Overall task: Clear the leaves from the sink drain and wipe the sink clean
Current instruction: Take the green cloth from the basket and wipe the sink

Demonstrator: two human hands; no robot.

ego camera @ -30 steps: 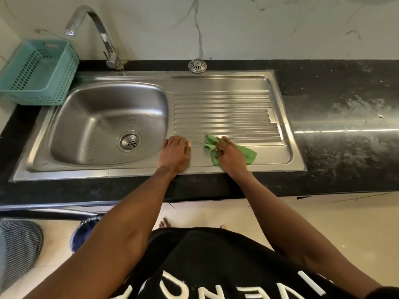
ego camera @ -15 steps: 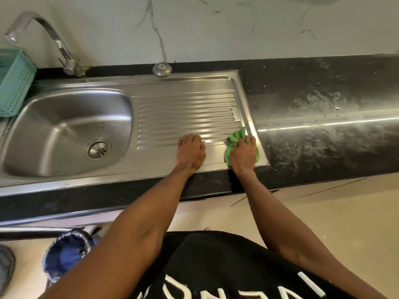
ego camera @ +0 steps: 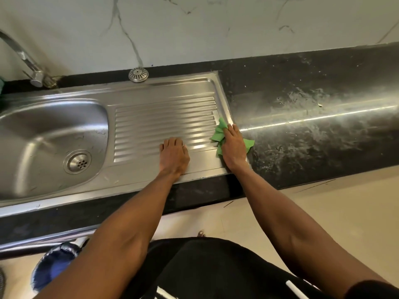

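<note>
A steel sink fills the left, its round drain bare of leaves. To its right lies the ribbed draining board. My left hand rests flat on the board's front part, fingers together, holding nothing. My right hand presses a green cloth onto the board's right edge, where steel meets the black counter. Part of the cloth is hidden under my palm.
A loose steel strainer cap lies behind the sink by the marble wall. The tap stands at the back left. The black counter to the right is streaked with smears. A bin with a blue bag stands on the floor below.
My right hand slid the green cloth rightward along the draining board to its right edge. My left hand shifted right too. The view turned right, so the teal basket left the frame.
</note>
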